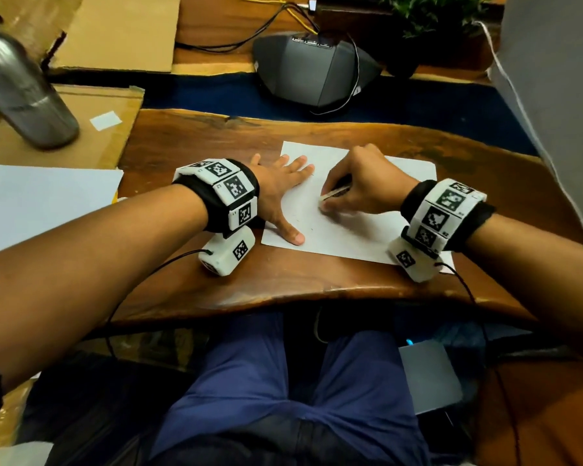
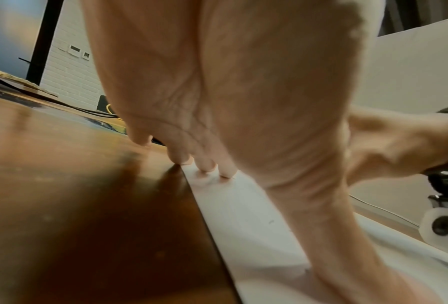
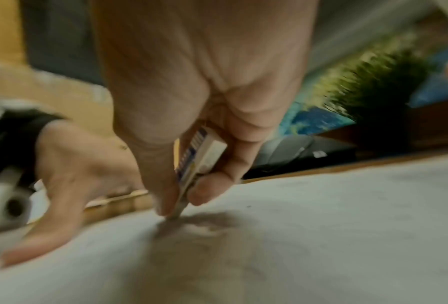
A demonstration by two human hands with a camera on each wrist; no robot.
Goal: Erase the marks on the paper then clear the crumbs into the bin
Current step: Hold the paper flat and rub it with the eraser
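Note:
A white sheet of paper (image 1: 360, 227) lies on the wooden desk (image 1: 283, 280). My left hand (image 1: 283, 193) lies flat on the sheet's left side, fingers spread and straight; in the left wrist view its fingertips (image 2: 205, 166) press down at the paper's (image 2: 243, 216) far edge. My right hand (image 1: 360, 186) pinches a white eraser (image 1: 334, 193) in a printed sleeve between thumb and fingers. The eraser (image 3: 202, 160) stands tilted, its lower tip touching the paper (image 3: 321, 226) near the middle. A few tiny dark specks (image 1: 312, 229) lie on the sheet near my left thumb.
A metal bottle (image 1: 21, 85) stands at the far left on cardboard (image 1: 81, 129). A grey conference phone (image 1: 313, 68) with cables sits beyond the desk, a potted plant (image 1: 428, 15) behind it. Another white sheet (image 1: 41, 203) lies at the left. No bin shows.

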